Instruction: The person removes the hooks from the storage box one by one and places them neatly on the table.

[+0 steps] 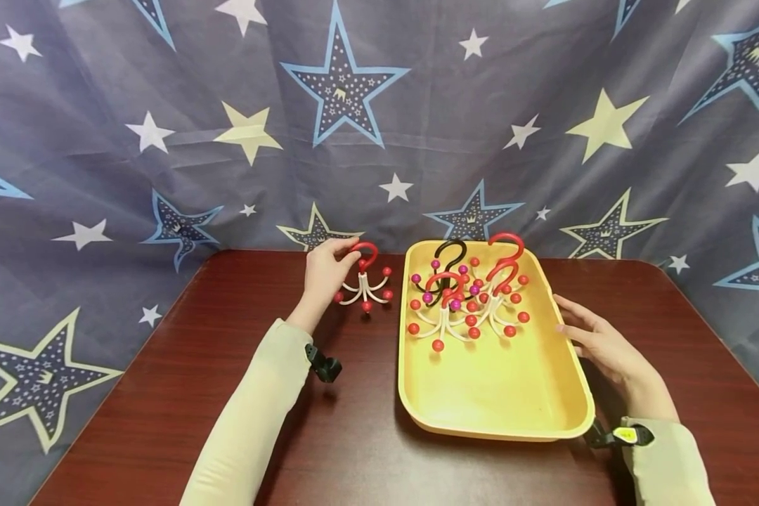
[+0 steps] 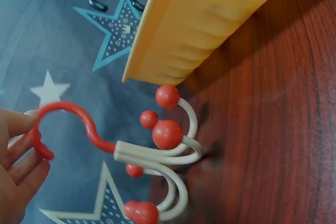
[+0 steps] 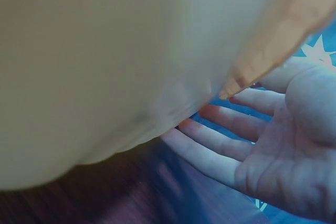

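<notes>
With thumb and fingertips my left hand (image 1: 326,275) pinches the red hook of a hanger (image 1: 363,284). This hanger has curved white arms tipped with red balls, and it stands upright close over the table, left of a yellow tray. In the left wrist view, the fingers meet the open end of the red hook (image 2: 63,106). My right hand (image 1: 610,348) touches the right side of the yellow tray (image 1: 500,393), its fingers nearly straight along the outer wall (image 3: 131,103) and the thumb at the rim.
Inside the tray's far half stand several similar hangers: white ones with red hooks, such as the front one (image 1: 444,320), and a black one (image 1: 450,249) with purple balls. The dark red wooden table (image 1: 190,365) ends at a star-patterned curtain (image 1: 417,154).
</notes>
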The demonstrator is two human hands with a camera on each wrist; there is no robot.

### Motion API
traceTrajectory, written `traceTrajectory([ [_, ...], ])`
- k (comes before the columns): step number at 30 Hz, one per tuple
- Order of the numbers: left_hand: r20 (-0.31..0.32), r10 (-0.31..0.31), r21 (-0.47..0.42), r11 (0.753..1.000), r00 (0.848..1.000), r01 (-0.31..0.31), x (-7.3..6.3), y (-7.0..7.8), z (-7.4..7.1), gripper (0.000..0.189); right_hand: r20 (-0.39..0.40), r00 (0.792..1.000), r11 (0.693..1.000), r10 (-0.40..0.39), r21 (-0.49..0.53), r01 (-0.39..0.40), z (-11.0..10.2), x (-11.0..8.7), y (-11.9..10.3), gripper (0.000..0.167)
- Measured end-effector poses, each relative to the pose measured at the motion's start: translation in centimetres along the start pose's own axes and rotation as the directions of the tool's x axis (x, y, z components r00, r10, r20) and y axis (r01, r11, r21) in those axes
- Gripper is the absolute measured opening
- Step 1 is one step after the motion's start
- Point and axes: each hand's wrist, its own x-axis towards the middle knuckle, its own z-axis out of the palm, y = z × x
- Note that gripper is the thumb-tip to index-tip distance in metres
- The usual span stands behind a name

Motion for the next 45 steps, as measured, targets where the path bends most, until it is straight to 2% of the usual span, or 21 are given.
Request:
traceTrajectory([
  [6,0.000,0.096,0.009,0.995,0.995,-0.096,-0.4,2.8,0.2,0.027,0.003,1.000,1.000,0.004,0.021,-0.004,-0.1,0.0,0.0,0.070],
  [9,0.027,0.118,-0.013,0.993,0.993,-0.118,-0.9,4.5,0.5,0.027,0.000,1.000,1.000,0.007,0.020,-0.007,0.0,-0.1,-0.1,0.070],
  [12,0.080,0.102,-0.067,0.993,0.992,-0.097,-1.4,5.9,1.0,0.027,-0.003,1.000,1.000,0.005,0.012,-0.005,0.1,-0.1,-0.1,0.070],
  [17,0.177,0.051,-0.174,0.985,0.983,-0.020,-2.2,7.2,2.0,0.028,-0.012,1.000,1.000,0.010,-0.008,-0.010,0.2,-0.1,-0.2,0.069],
  [22,0.268,0.046,-0.161,0.987,0.962,-0.002,-2.8,7.8,3.2,0.030,-0.020,1.000,0.999,0.021,-0.032,-0.022,0.2,-0.1,-0.1,0.069],
  [27,0.382,0.031,-0.138,0.990,0.923,0.024,-3.4,8.2,4.3,0.033,-0.021,1.000,0.999,0.023,-0.028,-0.024,0.2,-0.1,-0.1,0.070],
  [31,0.419,0.049,-0.115,0.993,0.907,-0.001,-3.7,8.4,5.0,0.032,-0.019,1.000,1.000,0.022,-0.017,-0.022,0.2,-0.1,-0.1,0.070],
  [34,0.414,0.055,-0.089,0.996,0.909,-0.020,-3.9,8.6,5.2,0.029,-0.020,0.999,1.000,0.025,-0.018,-0.025,0.2,-0.1,-0.1,0.070],
  [41,0.377,0.074,-0.058,0.997,0.923,-0.056,-4.2,8.8,5.6,0.021,-0.031,0.999,0.997,0.042,-0.064,-0.044,0.1,-0.1,-0.1,0.070],
  [45,0.348,0.098,-0.082,0.994,0.933,-0.073,-4.3,8.8,5.6,0.021,-0.030,0.999,0.998,0.042,-0.045,-0.043,0.1,-0.1,-0.1,0.070],
])
